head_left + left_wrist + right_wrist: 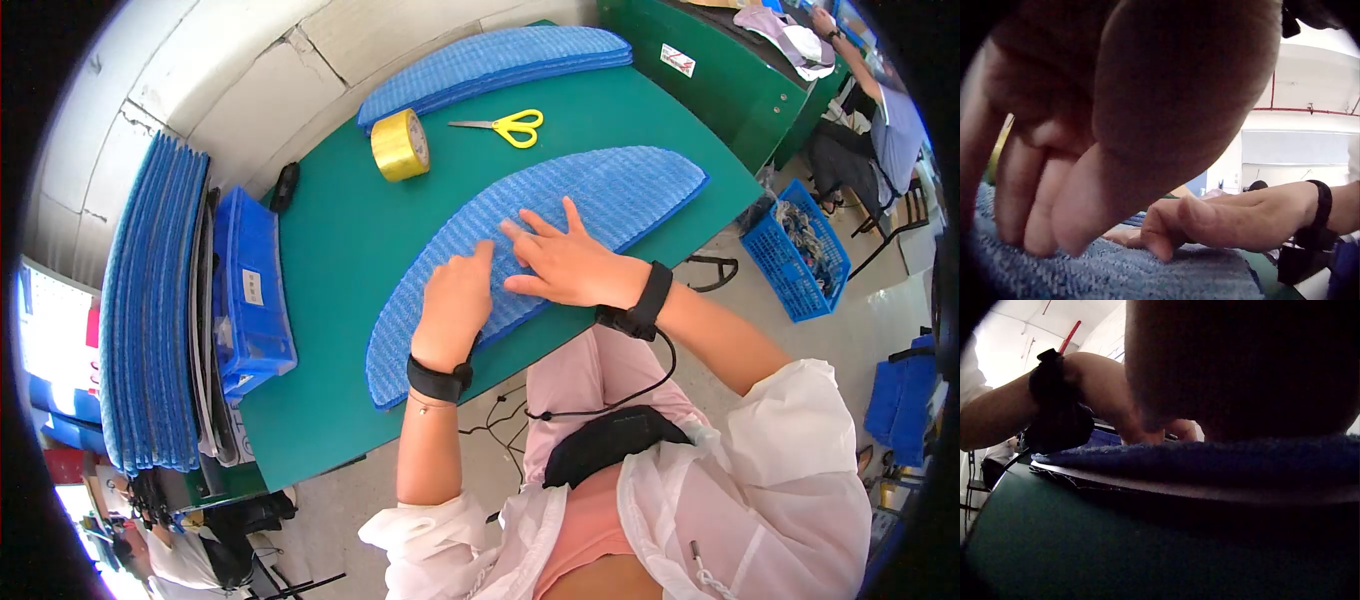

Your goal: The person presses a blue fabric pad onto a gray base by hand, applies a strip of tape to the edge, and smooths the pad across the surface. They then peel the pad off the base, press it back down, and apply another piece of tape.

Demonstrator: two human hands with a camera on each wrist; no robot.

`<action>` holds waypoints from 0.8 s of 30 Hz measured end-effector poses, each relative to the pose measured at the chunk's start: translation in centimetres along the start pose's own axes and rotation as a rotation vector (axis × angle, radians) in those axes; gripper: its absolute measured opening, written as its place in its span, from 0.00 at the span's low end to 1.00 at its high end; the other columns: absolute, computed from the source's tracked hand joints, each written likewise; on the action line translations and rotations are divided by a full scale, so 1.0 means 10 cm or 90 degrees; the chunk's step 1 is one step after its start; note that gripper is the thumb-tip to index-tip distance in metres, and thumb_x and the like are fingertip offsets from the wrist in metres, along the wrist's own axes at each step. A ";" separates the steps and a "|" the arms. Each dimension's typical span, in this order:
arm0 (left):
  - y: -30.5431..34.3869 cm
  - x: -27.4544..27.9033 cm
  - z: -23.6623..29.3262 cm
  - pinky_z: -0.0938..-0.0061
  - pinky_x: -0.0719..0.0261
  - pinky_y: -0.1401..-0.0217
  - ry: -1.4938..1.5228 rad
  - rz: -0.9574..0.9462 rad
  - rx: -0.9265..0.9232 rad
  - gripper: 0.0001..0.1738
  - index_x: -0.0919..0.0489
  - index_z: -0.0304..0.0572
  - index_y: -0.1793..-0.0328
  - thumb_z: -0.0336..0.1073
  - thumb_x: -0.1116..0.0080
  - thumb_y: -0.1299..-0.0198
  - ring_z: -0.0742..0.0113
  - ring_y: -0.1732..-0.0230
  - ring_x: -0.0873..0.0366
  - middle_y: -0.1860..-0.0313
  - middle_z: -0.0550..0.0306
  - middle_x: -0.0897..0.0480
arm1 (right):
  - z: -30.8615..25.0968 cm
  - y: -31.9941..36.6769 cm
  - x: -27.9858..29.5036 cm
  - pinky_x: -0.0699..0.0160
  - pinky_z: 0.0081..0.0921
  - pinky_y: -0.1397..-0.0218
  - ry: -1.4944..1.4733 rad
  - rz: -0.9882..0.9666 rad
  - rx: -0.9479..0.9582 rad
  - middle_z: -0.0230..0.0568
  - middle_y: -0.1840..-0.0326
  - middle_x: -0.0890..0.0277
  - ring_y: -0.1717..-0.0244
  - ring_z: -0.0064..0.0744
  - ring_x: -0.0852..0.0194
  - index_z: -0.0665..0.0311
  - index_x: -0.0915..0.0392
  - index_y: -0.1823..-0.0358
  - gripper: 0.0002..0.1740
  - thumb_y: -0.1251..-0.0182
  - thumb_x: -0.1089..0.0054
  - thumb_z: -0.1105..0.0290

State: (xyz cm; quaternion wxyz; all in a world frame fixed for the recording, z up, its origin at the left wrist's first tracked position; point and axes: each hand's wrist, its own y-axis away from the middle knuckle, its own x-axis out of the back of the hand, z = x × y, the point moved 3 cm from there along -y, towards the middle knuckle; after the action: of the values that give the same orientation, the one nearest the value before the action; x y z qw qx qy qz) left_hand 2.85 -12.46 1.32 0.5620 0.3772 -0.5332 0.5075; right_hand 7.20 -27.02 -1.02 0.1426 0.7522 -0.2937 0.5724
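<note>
A blue half-moon textile pad (620, 190) lies flat on the green table (340, 240) along its front edge. My left hand (458, 305) rests on the middle of the pad, index finger extended and the other fingers curled under; in the left wrist view its fingertips (1072, 240) touch the ribbed cloth (1129, 275). To its right, my right hand (570, 262) lies on the pad with fingers spread. The right wrist view shows the pad's blue edge (1210, 464) with a pale layer beneath it. Neither hand holds anything.
Behind the pad are yellow tape (400, 146), yellow-handled scissors (518, 128) and stacked blue pads (490, 65). On the left stand a blue bin (255, 290) and upright pads (155, 310). A blue basket (797, 255) and a seated person (890, 140) are at the right.
</note>
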 end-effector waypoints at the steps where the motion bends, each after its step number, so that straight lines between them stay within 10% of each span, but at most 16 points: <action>1: 0.00 0.00 0.05 0.59 0.22 0.67 -0.035 0.002 -0.033 0.15 0.27 0.35 0.51 0.27 0.50 0.47 0.48 0.68 0.20 0.75 0.44 0.21 | 0.03 0.01 0.03 0.71 0.75 0.35 0.003 0.000 0.000 0.52 0.32 0.43 0.27 0.55 0.56 0.71 0.35 0.41 0.36 0.32 0.61 0.43; 8: 0.02 -0.03 0.12 0.56 0.24 0.63 -0.038 -0.036 0.009 0.24 0.26 0.38 0.43 0.22 0.51 0.50 0.45 0.65 0.22 0.70 0.41 0.20 | 0.15 0.05 0.13 0.72 0.73 0.34 -0.017 -0.043 -0.036 0.49 0.35 0.37 0.26 0.52 0.57 0.72 0.38 0.41 0.34 0.31 0.62 0.45; 14: -0.10 -0.08 0.29 0.60 0.24 0.63 -0.162 -0.018 0.014 0.14 0.24 0.38 0.55 0.26 0.49 0.49 0.52 0.66 0.21 0.71 0.49 0.21 | 0.15 0.04 0.07 0.70 0.75 0.35 0.019 -0.048 -0.033 0.50 0.33 0.41 0.27 0.53 0.54 0.73 0.38 0.39 0.36 0.32 0.60 0.45; 16: -0.17 -0.04 0.40 0.61 0.23 0.63 -0.101 0.160 -0.089 0.07 0.24 0.39 0.62 0.28 0.49 0.47 0.54 0.65 0.21 0.69 0.50 0.21 | 0.17 0.05 0.03 0.70 0.75 0.35 0.030 -0.029 -0.031 0.50 0.33 0.41 0.28 0.53 0.54 0.73 0.38 0.39 0.35 0.32 0.59 0.45; 24: -0.22 -0.14 0.44 0.63 0.22 0.65 -0.080 0.031 -0.039 0.05 0.24 0.37 0.69 0.28 0.50 0.46 0.52 0.66 0.21 0.70 0.47 0.22 | 0.33 0.11 0.33 0.68 0.74 0.35 -0.017 -0.090 -0.060 0.47 0.38 0.34 0.27 0.50 0.54 0.71 0.41 0.37 0.32 0.31 0.59 0.51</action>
State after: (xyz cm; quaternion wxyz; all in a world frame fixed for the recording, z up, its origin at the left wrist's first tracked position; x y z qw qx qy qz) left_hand 4.19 -17.38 0.90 0.5260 0.3777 -0.5919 0.4800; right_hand 9.67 -30.68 0.95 0.2137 0.7708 -0.2685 0.5368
